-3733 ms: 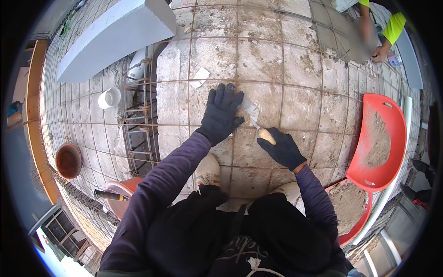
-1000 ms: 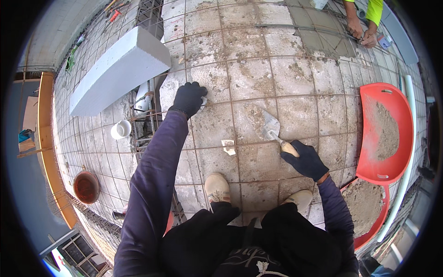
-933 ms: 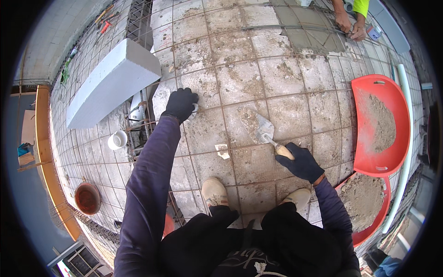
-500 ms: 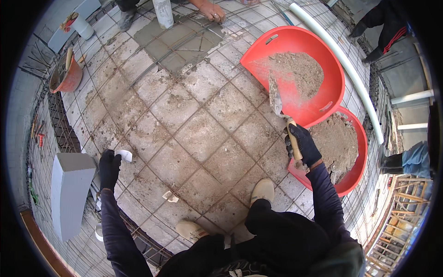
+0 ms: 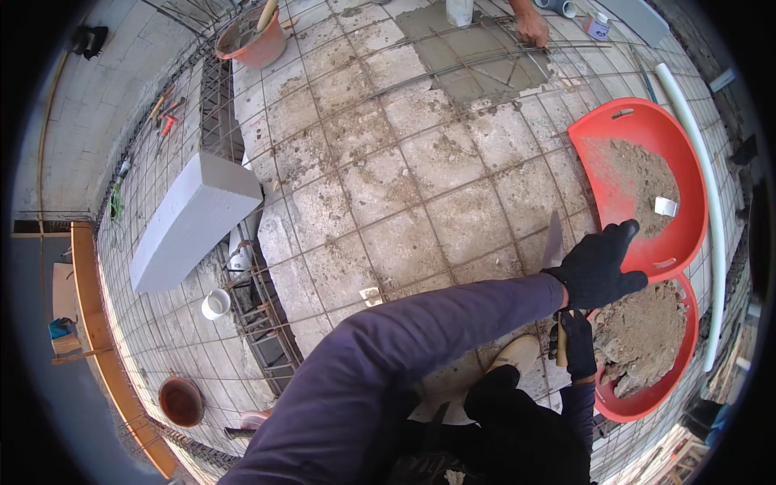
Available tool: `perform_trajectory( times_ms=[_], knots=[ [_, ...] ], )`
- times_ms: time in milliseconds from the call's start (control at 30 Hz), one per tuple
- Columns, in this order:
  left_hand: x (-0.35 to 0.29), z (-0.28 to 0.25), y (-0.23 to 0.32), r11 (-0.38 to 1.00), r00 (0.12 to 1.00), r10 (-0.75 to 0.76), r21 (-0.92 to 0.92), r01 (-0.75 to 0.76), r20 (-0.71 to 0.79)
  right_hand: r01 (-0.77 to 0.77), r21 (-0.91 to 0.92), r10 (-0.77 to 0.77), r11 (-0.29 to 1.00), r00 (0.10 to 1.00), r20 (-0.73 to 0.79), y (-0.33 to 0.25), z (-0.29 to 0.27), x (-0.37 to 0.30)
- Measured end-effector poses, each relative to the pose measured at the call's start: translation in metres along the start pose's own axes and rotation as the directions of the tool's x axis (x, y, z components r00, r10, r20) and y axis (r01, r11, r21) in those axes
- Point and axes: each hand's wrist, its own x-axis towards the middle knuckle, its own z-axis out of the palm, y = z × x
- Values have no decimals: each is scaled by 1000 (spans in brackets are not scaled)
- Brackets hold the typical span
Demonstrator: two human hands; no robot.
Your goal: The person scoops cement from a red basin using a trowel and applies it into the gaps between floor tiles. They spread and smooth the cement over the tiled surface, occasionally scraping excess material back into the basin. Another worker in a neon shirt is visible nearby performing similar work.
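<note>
A wide floor of paving slabs [image 5: 404, 186] is laid over steel mesh; most slabs are down. A grey patch of wet mortar [image 5: 477, 48] at the far side, where another person's hand [image 5: 532, 31] works, is unfinished. At right sit two red tubs [image 5: 630, 145] of sandy mix, the near one still well filled. A white foam block [image 5: 190, 218] lies left. The left hand [image 5: 596, 263], gloved, reaches across to the far tub's rim, its grip loose and holding nothing. The right hand [image 5: 575, 343] clenches a trowel [image 5: 553, 242] by its handle, blade pointing far. The handle is mostly hidden by the left arm.
</note>
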Motion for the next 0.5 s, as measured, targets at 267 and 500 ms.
perform_trajectory(
  times_ms=[267, 500],
  knots=[
    [-247, -184, -107, 701, 832, -508, 455, 549, -223, 434, -723, -299, 537, 900, 317, -36, 2, 9],
    [-350, -109, -115, 665, 823, -552, 525, 531, -133, 533, -807, -256, 253, 841, 476, -44, -10, -8]
  ],
)
